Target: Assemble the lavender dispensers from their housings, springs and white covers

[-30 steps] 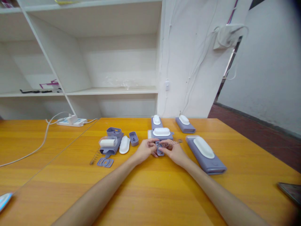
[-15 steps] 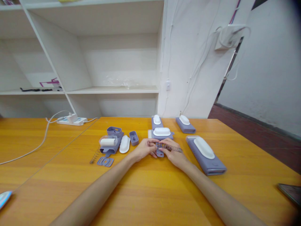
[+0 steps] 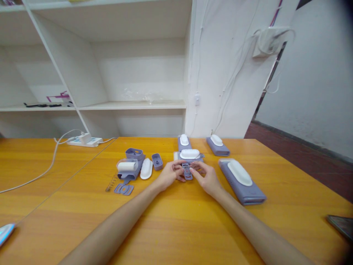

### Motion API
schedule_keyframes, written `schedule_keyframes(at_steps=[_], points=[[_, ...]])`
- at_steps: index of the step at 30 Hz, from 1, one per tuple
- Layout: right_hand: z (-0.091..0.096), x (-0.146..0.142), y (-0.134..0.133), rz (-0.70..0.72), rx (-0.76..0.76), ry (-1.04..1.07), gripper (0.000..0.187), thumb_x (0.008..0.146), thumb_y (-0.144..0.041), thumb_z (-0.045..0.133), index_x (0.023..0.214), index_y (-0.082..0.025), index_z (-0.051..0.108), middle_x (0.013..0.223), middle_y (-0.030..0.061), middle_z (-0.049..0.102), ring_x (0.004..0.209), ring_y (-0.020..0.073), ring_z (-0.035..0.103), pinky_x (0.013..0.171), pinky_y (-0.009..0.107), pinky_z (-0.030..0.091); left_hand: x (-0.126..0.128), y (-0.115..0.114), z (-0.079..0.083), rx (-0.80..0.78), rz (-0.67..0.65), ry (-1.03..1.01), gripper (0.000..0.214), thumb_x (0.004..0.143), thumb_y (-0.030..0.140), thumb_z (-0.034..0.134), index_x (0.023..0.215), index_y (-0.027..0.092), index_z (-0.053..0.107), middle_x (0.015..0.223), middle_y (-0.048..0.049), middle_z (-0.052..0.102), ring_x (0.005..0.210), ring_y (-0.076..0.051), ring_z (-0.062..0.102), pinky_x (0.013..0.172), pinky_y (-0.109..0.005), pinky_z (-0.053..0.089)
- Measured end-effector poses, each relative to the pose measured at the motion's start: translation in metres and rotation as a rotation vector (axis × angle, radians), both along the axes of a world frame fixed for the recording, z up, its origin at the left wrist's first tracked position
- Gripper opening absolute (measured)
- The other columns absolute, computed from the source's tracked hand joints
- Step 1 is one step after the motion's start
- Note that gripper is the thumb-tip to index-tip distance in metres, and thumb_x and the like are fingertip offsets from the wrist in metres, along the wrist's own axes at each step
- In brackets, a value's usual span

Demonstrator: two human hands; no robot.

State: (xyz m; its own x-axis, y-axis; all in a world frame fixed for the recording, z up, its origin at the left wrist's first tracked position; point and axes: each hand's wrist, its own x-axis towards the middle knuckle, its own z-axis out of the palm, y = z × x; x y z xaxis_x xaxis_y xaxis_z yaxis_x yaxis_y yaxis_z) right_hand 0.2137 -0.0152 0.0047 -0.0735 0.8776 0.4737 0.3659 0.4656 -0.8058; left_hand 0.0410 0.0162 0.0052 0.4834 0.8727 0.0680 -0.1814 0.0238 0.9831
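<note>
My left hand (image 3: pixel 169 173) pinches the edge of a small grey-purple slotted plate (image 3: pixel 188 173) with curved cutouts. My right hand (image 3: pixel 207 178) is closed at the plate's other side, its fingertips on a thin metal spring (image 3: pixel 198 157) whose coils show faintly above the fingers. Part of the spring is hidden by the fingers. Just behind the hands lies a grey-purple case with a white oval brush-like piece (image 3: pixel 189 154) on top. Left of my left hand are a white ribbed oval piece (image 3: pixel 146 169) and a small grey-purple open box (image 3: pixel 157 162).
Further left lie another case with a white roll (image 3: pixel 127 166), an open tray (image 3: pixel 134 153), a second spring (image 3: pixel 111 183) and a second slotted plate (image 3: pixel 124 189). A large case (image 3: pixel 242 182) lies right. A power strip (image 3: pixel 85 141) stands back left; a dark flat device (image 3: pixel 341 228) lies far right.
The spring, which lay back across my right hand, now points up and away over the case behind. My right hand has turned, and the slotted plate has shifted slightly.
</note>
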Motion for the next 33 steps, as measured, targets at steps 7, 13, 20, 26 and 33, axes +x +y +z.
schedule_keyframes(at_steps=[7, 13, 20, 26, 33], points=[[-0.0052, -0.0027, 0.0014, -0.027, 0.053, -0.072, 0.026, 0.078, -0.031, 0.056, 0.102, -0.020, 0.060, 0.094, 0.0066, 0.065, 0.075, 0.0180, 0.063, 0.064, 0.030, 0.054, 0.0015, -0.0024, 0.0022, -0.021, 0.025, -0.035, 0.050, 0.066, 0.025, 0.068, 0.111, 0.010, 0.051, 0.074, -0.0045, 0.062, 0.064, -0.017, 0.064, 0.062, -0.033, 0.054], [-0.0078, -0.0025, 0.0020, -0.019, 0.060, -0.006, 0.034, 0.080, -0.028, 0.054, 0.113, -0.020, 0.056, 0.101, 0.0078, 0.063, 0.078, 0.0176, 0.063, 0.068, 0.031, 0.055, -0.0006, 0.0001, -0.0024, -0.036, 0.042, -0.037, 0.045, 0.070, 0.029, 0.067, 0.108, 0.010, 0.050, 0.073, -0.0068, 0.066, 0.062, -0.018, 0.066, 0.064, -0.033, 0.054], [-0.0039, -0.0045, -0.0015, 0.001, 0.197, -0.169, 0.038, 0.076, -0.029, 0.062, 0.112, -0.021, 0.057, 0.103, 0.0060, 0.064, 0.089, 0.0184, 0.061, 0.081, 0.032, 0.050, 0.0003, 0.0015, -0.0026, -0.096, 0.079, -0.054, 0.042, 0.074, 0.030, 0.065, 0.108, 0.008, 0.057, 0.090, -0.0138, 0.067, 0.065, -0.015, 0.066, 0.064, -0.028, 0.055], [-0.0071, -0.0042, 0.0022, 0.009, 0.238, -0.243, 0.035, 0.077, -0.026, 0.059, 0.112, -0.022, 0.056, 0.100, 0.0056, 0.064, 0.090, 0.0186, 0.060, 0.081, 0.031, 0.049, 0.0043, 0.0001, -0.0013, -0.105, 0.116, -0.009, 0.040, 0.074, 0.028, 0.064, 0.108, 0.008, 0.057, 0.086, -0.0129, 0.068, 0.062, -0.015, 0.066, 0.062, -0.027, 0.055], [-0.0023, -0.0035, -0.0025, 0.033, 0.229, -0.324, 0.015, 0.082, -0.021, 0.051, 0.093, -0.021, 0.062, 0.089, 0.0037, 0.064, 0.083, 0.0165, 0.059, 0.076, 0.028, 0.046, 0.0070, -0.0021, -0.0033, -0.045, 0.140, 0.062, 0.039, 0.072, 0.026, 0.062, 0.106, 0.008, 0.056, 0.064, -0.0048, 0.064, 0.053, -0.016, 0.064, 0.057, -0.030, 0.054]])
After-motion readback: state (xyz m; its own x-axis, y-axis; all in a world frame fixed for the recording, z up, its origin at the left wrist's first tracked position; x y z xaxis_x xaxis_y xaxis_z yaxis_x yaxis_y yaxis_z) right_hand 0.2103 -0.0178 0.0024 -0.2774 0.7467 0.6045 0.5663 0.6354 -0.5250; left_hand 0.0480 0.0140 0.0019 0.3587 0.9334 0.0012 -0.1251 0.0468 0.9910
